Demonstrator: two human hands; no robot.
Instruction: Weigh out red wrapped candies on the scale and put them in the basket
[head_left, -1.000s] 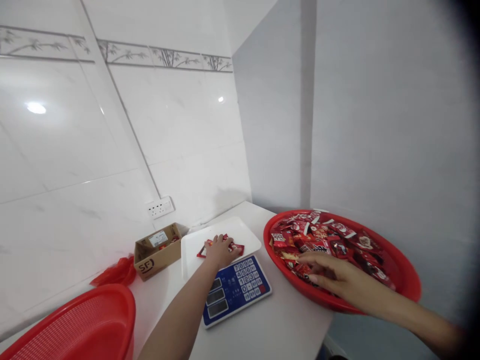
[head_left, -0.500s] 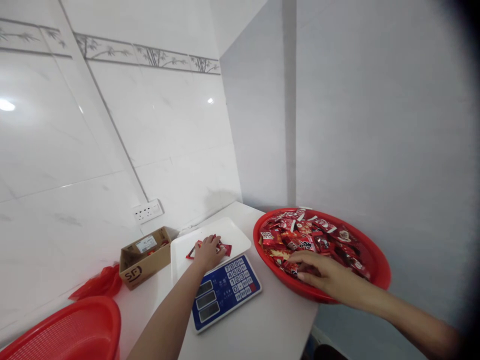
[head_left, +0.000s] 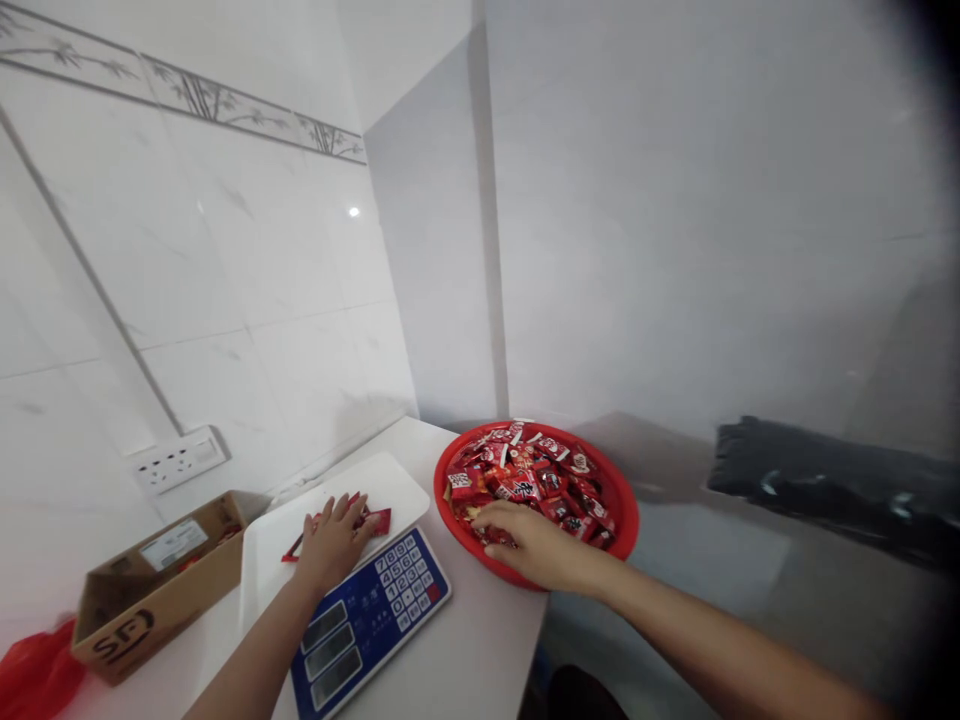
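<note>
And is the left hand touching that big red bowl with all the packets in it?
Apart. The head view shows the left hand over the white tray, with bare tray showing between its fingers and the red bowl.

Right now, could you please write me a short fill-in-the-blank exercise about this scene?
1. The left hand covers part of the shiny red packets on the flat tray coloured ____.
2. The right hand is over the round plastic basin coloured ____.
3. The brown cardboard box bears the letters ____.

Missing words: white; red; SF.
</note>
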